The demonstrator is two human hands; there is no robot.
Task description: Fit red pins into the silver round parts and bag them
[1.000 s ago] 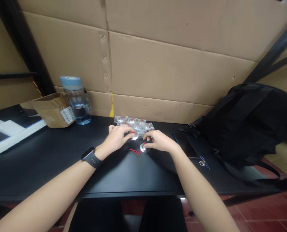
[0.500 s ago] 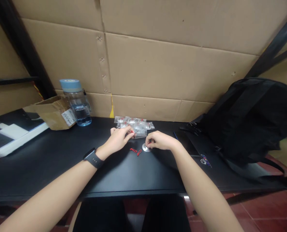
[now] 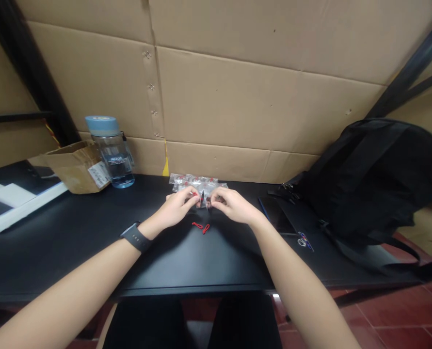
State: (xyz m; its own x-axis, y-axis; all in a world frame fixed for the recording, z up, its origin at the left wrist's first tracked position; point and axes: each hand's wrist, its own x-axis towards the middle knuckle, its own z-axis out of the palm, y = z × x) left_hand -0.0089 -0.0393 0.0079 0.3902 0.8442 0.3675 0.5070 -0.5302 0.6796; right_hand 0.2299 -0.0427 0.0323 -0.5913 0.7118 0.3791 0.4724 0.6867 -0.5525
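My left hand [image 3: 177, 206], with a dark watch on its wrist, pinches a small dark, round-edged piece with red on it [image 3: 201, 197]. Close beside it, my right hand [image 3: 230, 203] has its thumb and fingers closed on a thin disc [image 3: 209, 204], seen nearly edge-on and partly hidden by the fingers. Both pieces are held facing each other above the black table, a small gap apart. Two red cord loops [image 3: 201, 226] lie on the table just below the hands. Behind the fingers lie several clear plastic packets [image 3: 192, 182] with red bits inside.
At the left stand a water bottle [image 3: 116, 157] with a blue lid and an open cardboard box [image 3: 75, 169]. A dark flat device [image 3: 279, 215] and a keyring [image 3: 303, 241] lie to the right, by a black backpack [image 3: 376, 184]. A cardboard wall [image 3: 237, 97] closes the back.
My right hand has lifted the silver disc off the table and brought it up and left, close to my left hand. The left hand keeps its pinch on the small piece.
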